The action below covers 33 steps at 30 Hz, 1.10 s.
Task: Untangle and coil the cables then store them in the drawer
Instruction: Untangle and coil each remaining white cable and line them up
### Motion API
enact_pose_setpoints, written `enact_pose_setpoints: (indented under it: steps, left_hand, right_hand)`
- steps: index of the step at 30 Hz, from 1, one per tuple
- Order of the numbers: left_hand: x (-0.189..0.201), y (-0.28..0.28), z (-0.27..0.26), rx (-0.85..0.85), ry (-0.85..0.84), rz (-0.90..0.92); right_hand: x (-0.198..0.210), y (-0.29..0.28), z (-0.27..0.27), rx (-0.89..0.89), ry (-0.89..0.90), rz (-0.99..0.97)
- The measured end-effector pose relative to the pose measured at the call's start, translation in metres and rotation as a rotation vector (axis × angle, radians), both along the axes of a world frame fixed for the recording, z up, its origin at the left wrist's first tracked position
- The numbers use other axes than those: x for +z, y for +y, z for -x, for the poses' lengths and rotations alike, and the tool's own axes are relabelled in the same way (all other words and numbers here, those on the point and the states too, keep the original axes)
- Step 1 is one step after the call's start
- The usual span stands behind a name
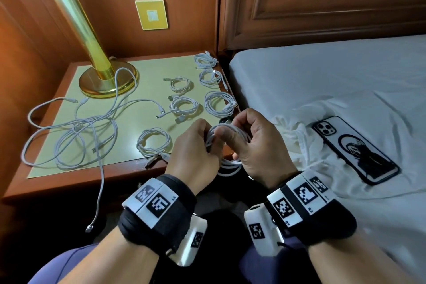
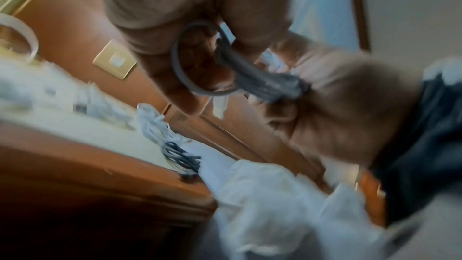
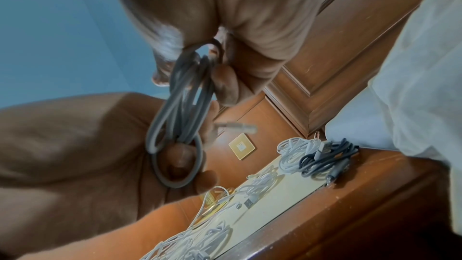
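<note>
1. Head view: the left hand point(image 1: 196, 147) and the right hand point(image 1: 251, 145) meet over the front right corner of the nightstand point(image 1: 69, 182), both curled round one white coil point(image 1: 228, 163). It hangs between the palms, clear of the tabletop, probably so the loops can be gathered and the loose end wrapped round them. Finished coils point(image 1: 182, 105) lie apart in rows on the right of the tabletop, likely to keep them from knotting again. The tangled cables point(image 1: 76, 131) lie on the left near the lamp base point(image 1: 108, 82), one end hanging over the front edge. No drawer shows. A phone point(image 1: 355, 150) lies on the bed point(image 1: 322, 76).

2. Left wrist view, blurred: the left fingers point(image 2: 160, 27) bend round a single loop point(image 2: 182, 66), while the right hand point(image 2: 337, 118) pinches the bundled strands.

3. Right wrist view: the right thumb and fingers point(image 3: 225, 84) pinch the bundle's top point(image 3: 180, 94); the left hand point(image 3: 75, 145), palm towards the camera, holds its lower loop.
</note>
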State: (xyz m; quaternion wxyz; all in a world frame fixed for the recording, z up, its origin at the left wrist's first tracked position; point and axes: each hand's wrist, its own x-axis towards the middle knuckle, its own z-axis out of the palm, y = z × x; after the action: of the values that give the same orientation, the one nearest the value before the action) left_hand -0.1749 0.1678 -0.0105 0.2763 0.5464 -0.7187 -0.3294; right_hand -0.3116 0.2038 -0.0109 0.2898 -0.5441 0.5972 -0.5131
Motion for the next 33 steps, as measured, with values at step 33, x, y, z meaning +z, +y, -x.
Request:
enact_pose_setpoints:
  steps: [33]
  left_hand:
    - [0.004,-0.020,-0.015,0.161,1.025,-0.578]
  right_hand:
    - [-0.011,0.002,-0.001,0.142,0.089,-0.197]
